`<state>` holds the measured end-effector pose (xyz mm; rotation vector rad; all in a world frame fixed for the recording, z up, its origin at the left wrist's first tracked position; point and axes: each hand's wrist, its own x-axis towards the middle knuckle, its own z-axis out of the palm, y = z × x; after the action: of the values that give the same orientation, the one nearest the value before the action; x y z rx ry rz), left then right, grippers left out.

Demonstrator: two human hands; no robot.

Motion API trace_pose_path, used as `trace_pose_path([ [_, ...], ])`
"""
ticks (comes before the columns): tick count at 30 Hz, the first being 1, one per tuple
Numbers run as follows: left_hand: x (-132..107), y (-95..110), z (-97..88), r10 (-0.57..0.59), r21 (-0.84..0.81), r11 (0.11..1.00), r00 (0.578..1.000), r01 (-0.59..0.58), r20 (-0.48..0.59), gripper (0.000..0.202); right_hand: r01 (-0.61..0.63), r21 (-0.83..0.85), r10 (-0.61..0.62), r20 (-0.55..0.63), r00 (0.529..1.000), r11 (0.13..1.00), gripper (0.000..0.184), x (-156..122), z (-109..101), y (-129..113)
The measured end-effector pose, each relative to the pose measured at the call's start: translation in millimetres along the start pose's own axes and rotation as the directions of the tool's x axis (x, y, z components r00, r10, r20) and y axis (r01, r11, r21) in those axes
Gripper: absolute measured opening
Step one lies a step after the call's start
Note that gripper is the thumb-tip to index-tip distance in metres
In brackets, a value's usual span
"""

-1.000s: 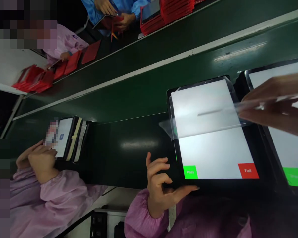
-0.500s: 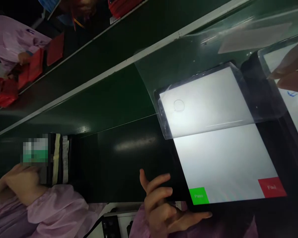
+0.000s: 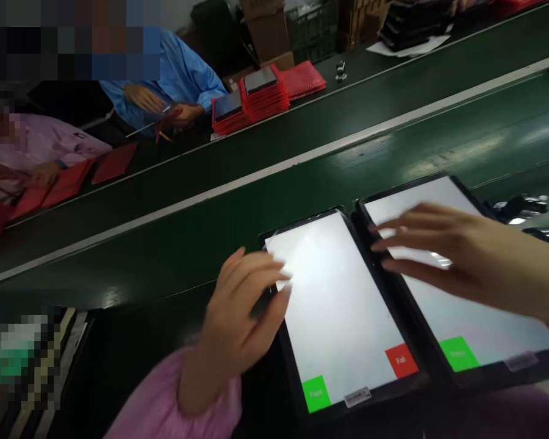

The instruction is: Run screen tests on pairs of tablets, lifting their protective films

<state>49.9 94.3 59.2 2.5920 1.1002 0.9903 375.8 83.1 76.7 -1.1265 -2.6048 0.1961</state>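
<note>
Two tablets lie side by side on the dark green bench, both with white lit screens. The left tablet [image 3: 333, 305] shows a green "Pass" box and a red "Fail" box at its bottom corners. My left hand [image 3: 244, 311] is over its upper left edge, fingers curved and thumb apart, nothing visible in the grasp. Whether the fingertips touch the glass, I cannot tell. A bit of clear film [image 3: 271, 241] shows at that tablet's upper left corner. Above the right tablet [image 3: 462, 329] my right hand [image 3: 448, 250] reaches in, fingers apart and slightly blurred, appearing to hold nothing.
Metal clamp-like parts [image 3: 521, 207] lie beyond the right tablet. A pale strip [image 3: 297, 160] runs along the green bench. Across it, co-workers in pink [image 3: 50, 146] and blue [image 3: 187, 67] sleeves work by stacked red pouches [image 3: 265, 97]. Dark stacked items [image 3: 68, 341] stand at lower left.
The clear film no longer spans the left tablet's upper half. My left hand has risen from below the tablet to its upper left. My right hand has come further into view; the view has shifted.
</note>
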Motion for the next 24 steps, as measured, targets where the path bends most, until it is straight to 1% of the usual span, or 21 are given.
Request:
trace_pose_path([
  [1,26.6,-2.6,9.4,0.075,0.015,0.997,0.993,-0.077,0.092,0.019,0.003,-0.085,-0.009,-0.076,0.997,0.996,0.044,8.4,-1.8,10.3],
  [2,51.5,-4.6,20.4,0.112,0.022,0.993,0.975,-0.119,0.194,0.024,-0.025,-0.152,0.011,-0.091,0.996,0.988,0.039,14.2,-0.8,16.9],
  [3,73.7,-6.1,32.0,0.123,0.021,0.990,0.944,-0.136,0.305,0.029,-0.070,-0.219,0.045,-0.116,0.992,0.973,0.035,17.6,2.4,19.7],
  [5,107.5,-8.3,52.8,0.108,0.003,0.992,0.853,-0.128,0.510,0.035,-0.132,-0.293,0.102,-0.117,0.988,0.947,0.031,19.4,12.1,15.1],
  [7,126.2,-9.3,65.6,0.057,-0.011,0.998,0.758,-0.065,0.650,0.039,-0.163,-0.319,0.139,-0.095,0.986,0.934,0.033,18.4,21.4,4.4],
  [8,130.6,-9.2,68.6,0.026,-0.012,1.000,0.725,-0.025,0.688,0.040,-0.175,-0.321,0.154,-0.091,0.984,0.931,0.035,18.3,24.7,-0.4],
  [9,132.5,-8.9,69.6,-0.003,-0.010,1.000,0.706,0.014,0.708,0.041,-0.188,-0.315,0.170,-0.082,0.982,0.930,0.036,18.7,27.0,-3.9],
  [10,132.7,-8.6,69.2,-0.026,-0.009,0.999,0.698,0.047,0.716,0.042,-0.202,-0.301,0.190,-0.068,0.979,0.932,0.038,19.8,28.2,-5.8],
  [12,130.7,-8.1,66.6,-0.051,-0.012,0.996,0.695,0.086,0.717,0.042,-0.238,-0.250,0.241,-0.020,0.970,0.939,0.039,23.3,28.2,-5.7],
  [14,128.4,-8.3,64.6,-0.060,-0.021,0.994,0.692,0.108,0.720,0.041,-0.282,-0.193,0.294,0.036,0.955,0.940,0.038,26.8,26.9,-3.3],
  [16,126.7,-9.2,64.7,-0.056,-0.035,0.993,0.696,0.115,0.716,0.039,-0.309,-0.165,0.322,0.057,0.945,0.936,0.037,28.9,25.8,-1.9],
  [20,122.9,-12.9,69.3,-0.031,-0.077,0.991,0.738,0.112,0.674,0.037,-0.317,-0.173,0.329,0.049,0.943,0.933,0.037,30.4,26.3,-4.5],
  [24,123.0,-16.9,78.7,0.010,-0.124,0.988,0.772,0.089,0.635,0.037,-0.325,-0.181,0.344,0.084,0.935,0.928,0.040,34.5,29.3,-3.7],
])
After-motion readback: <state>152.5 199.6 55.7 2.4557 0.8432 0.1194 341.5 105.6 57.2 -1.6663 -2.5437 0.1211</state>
